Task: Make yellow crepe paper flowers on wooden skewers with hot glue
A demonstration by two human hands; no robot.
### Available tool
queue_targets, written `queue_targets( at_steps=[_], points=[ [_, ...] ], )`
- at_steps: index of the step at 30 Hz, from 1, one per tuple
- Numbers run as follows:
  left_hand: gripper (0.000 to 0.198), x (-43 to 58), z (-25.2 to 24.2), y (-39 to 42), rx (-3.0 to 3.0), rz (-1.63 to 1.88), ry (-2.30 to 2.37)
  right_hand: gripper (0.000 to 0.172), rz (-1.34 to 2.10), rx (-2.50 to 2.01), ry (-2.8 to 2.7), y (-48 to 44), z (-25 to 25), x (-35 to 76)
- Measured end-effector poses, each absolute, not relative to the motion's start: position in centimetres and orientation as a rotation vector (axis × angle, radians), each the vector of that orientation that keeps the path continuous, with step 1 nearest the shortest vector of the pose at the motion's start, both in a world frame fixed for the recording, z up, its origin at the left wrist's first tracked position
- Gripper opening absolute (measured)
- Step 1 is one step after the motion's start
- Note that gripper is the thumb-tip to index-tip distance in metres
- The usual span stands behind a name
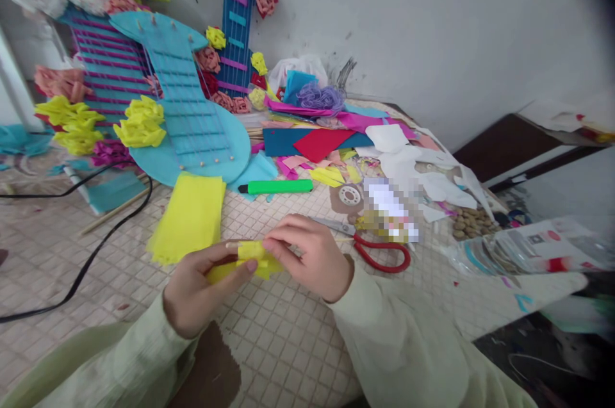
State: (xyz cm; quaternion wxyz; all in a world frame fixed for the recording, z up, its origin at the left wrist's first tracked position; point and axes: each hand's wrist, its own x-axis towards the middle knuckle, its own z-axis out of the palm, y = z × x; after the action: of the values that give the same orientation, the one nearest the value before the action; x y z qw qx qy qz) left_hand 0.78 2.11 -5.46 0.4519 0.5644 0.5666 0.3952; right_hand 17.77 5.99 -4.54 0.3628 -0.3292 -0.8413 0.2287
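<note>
My left hand point(199, 289) pinches a piece of yellow paper point(252, 251) between thumb and fingers. Part of that paper is rolled around a thin pale stick, whose tip pokes out on the left. From the other side, the fingertips of my right hand point(312, 254) close on the same roll. Loose yellow paper hangs below, partly covered by my left thumb. Just beyond my left hand lies a stack of yellow paper sheets point(192, 212). Beside my right hand, scissors point(407, 259) with red handles rest on the table, blades partly open.
A green marker-like tool point(283, 187) lies past my hands. Behind it stands a blue guitar-shaped board point(196, 120) with strings and paper flowers. Coloured scraps and white paper point(437, 184) cover the back right. A black cable point(103, 238) loops on the left.
</note>
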Motion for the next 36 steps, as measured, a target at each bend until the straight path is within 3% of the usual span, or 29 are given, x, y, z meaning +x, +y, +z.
queue_targets(
  at_steps=[9,18,28,36],
  points=[
    [0.005,0.94,-4.97,2.08,1.521,1.028,1.384,0.013,0.541,-0.860,-2.142,5.94,-4.63,17.68],
    [0.007,0.74,-5.45,2.16,1.498,1.041,1.378,0.002,0.732,-0.887,-2.093,5.58,-4.54,17.44],
    [0.011,0.58,-5.65,2.30,1.559,1.117,1.361,0.016,0.798,-0.805,-2.232,6.16,-4.14,18.02],
    [0.013,0.82,-5.71,2.03,1.547,1.029,1.561,0.014,0.681,-0.882,-2.221,5.85,-4.44,17.62]
  ],
)
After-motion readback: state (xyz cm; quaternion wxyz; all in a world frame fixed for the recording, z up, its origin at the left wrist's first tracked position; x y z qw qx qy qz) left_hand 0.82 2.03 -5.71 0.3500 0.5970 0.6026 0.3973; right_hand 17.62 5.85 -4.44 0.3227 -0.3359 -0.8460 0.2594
